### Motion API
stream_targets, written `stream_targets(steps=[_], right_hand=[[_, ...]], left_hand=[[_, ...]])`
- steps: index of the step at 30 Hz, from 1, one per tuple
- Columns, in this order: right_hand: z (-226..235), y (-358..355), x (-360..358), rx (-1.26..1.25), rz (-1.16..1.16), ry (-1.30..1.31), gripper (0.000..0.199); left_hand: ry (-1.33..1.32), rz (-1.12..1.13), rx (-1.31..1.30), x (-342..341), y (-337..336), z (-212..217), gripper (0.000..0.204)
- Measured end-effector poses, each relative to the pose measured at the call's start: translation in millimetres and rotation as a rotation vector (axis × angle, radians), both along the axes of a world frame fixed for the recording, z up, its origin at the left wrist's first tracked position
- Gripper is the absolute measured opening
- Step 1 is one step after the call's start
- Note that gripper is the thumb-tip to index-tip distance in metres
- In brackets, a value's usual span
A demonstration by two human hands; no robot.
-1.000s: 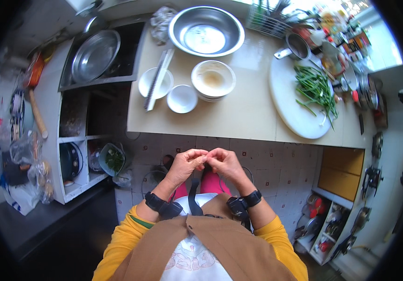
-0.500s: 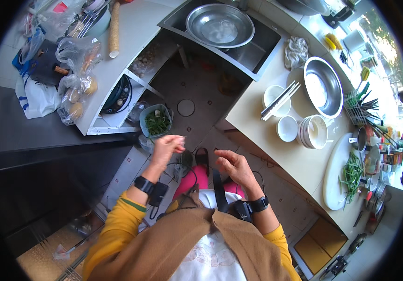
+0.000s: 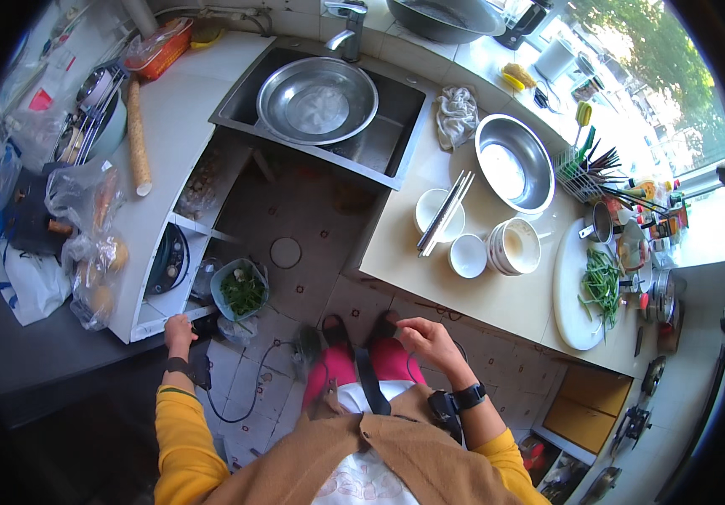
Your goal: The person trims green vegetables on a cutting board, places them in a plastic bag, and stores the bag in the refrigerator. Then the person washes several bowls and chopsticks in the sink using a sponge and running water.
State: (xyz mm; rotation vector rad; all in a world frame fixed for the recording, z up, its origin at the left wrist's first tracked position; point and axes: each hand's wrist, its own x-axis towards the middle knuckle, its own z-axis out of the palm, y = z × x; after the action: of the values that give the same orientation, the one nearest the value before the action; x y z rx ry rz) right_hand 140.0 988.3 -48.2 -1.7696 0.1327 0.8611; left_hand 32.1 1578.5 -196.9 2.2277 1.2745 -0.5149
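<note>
My left hand is beside the front corner of the left cabinet. Its fingers are curled in, and nothing shows in them; whether it touches the corner I cannot tell. My right hand hangs in the air near the front edge of the right counter. It holds nothing, its index finger and thumb loosely apart. On the floor between the counters, a plastic tub of leafy greens stands close to my left hand. Nearest my right hand on the counter are a small white bowl and a stack of bowls.
A steel basin sits in the sink under a faucet. Chopsticks lie across another bowl. Beyond are a second basin and a white board with cut greens. Bags crowd the left counter.
My left hand has swung out to the left, away from my right hand, to the cabinet corner. The view has shifted, so the sink's faucet and both my feet now show.
</note>
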Motion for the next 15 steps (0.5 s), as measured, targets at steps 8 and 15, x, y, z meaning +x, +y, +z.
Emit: stream_targets(steps=[8,15], right_hand=[[-12,-39,6,-0.046,-0.157,0.034,0.029],[-25,-91,22,0.013,-0.182,0.033,0.029]], left_hand=[[0.251,-0.283,0.284,10,19,10,0.066],[-0.066,-0.194,0.313,38,-1,1,0.116]])
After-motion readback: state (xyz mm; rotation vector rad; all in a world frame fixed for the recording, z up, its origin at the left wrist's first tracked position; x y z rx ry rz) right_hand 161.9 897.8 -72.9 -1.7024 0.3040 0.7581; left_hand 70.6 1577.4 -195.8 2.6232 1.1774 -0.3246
